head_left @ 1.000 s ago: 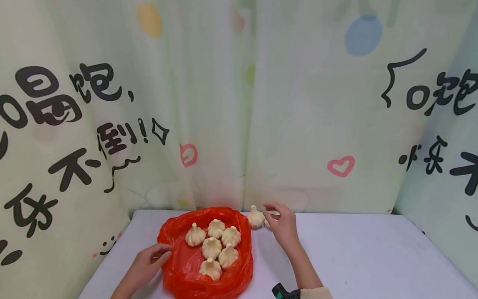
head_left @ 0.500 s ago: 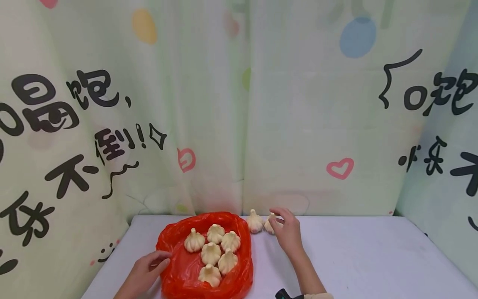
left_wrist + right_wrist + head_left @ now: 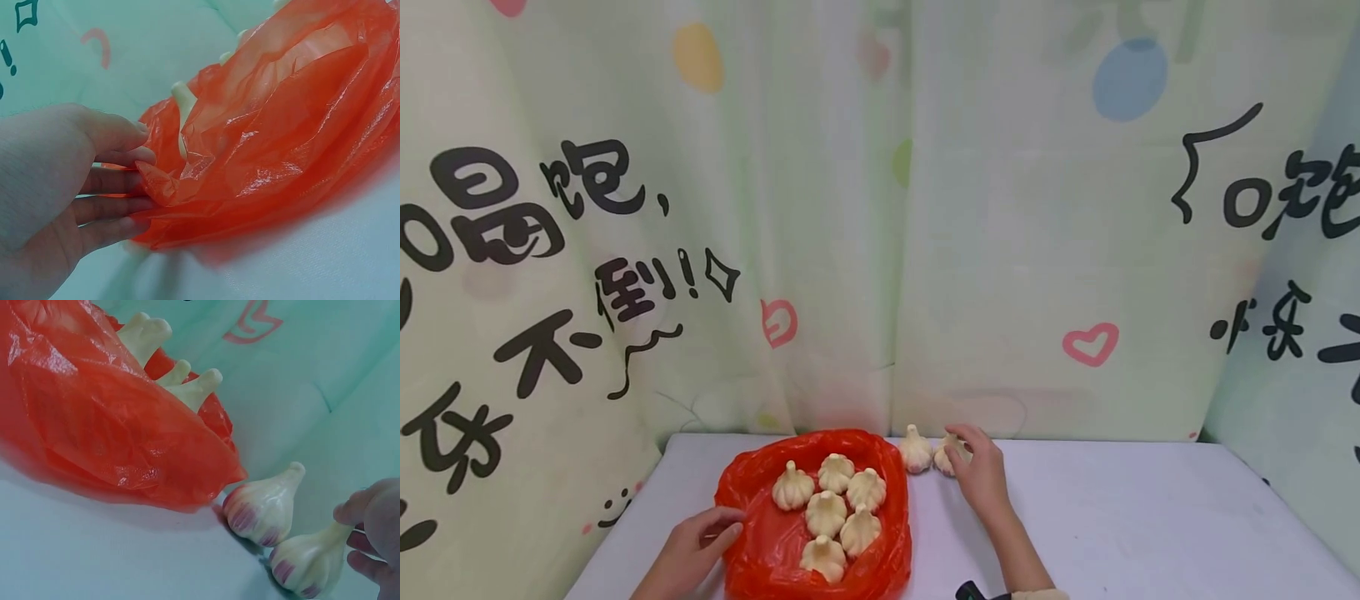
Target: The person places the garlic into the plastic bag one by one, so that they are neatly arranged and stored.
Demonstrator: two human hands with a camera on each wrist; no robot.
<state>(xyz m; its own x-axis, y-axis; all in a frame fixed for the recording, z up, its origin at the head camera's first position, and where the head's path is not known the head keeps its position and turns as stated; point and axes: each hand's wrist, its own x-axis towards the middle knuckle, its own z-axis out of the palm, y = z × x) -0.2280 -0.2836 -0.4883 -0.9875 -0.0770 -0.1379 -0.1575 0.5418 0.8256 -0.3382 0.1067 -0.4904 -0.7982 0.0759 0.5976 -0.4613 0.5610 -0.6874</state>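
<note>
A red plastic bag (image 3: 895, 533) stands open on the table with several garlic bulbs (image 3: 826, 514) inside. My left hand (image 3: 688, 550) is at the bag's left rim; in the left wrist view its fairly straight fingers (image 3: 112, 209) touch the thin plastic. Beyond the bag's back right corner, two garlic bulbs stand upright side by side on the table. My right hand (image 3: 981, 471) pinches the stem of the right-hand bulb (image 3: 309, 562), thumb on one side and fingers on the other. The left-hand bulb (image 3: 262, 509) stands beside it, close to the bag. The pinched stem's tip is hidden by the fingers.
The white table (image 3: 1112, 517) extends to the right of the bag. A printed curtain (image 3: 985, 250) hangs right behind the table's back edge and along both sides. A black device (image 3: 970, 590) shows at the right wrist.
My right hand has shifted slightly right from beside the left-hand bulb, uncovering more of the right-hand bulb. The left hand stays at the bag's rim. The head view has tilted a little.
</note>
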